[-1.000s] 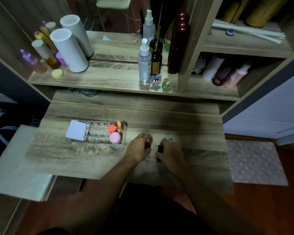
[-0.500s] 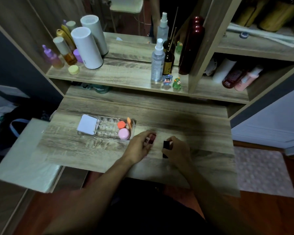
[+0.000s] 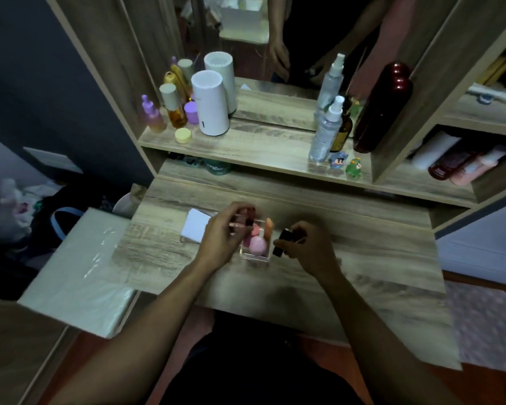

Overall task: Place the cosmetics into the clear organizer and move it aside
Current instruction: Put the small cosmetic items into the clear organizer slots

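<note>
The clear organizer [image 3: 254, 258] lies on the wooden desk [image 3: 362, 247], partly covered by my hands. Its right end holds a pink sponge [image 3: 258, 244], an orange sponge [image 3: 268, 228] and a red-orange one [image 3: 254, 229]. A white square compact [image 3: 196, 226] rests on its left end. My left hand [image 3: 222, 235] hovers over the organizer's middle, gripping a small dark red cosmetic [image 3: 249, 216]. My right hand [image 3: 307, 247] is just right of the organizer, holding a black tube [image 3: 282, 242] upright.
A shelf [image 3: 263, 147] behind the desk carries bottles, a white cylinder [image 3: 211, 103], a spray bottle [image 3: 324, 133], a dark red bottle [image 3: 383, 106] and two figurines. A mirror stands behind. A pale padded stool [image 3: 79, 273] sits to the left; a rug [image 3: 485, 325] lies at right.
Both hands lifted from the desk's front and moved toward the organizer, the left one carrying the red cosmetic over it, the right bringing the black tube beside it. The camera view shifted too.
</note>
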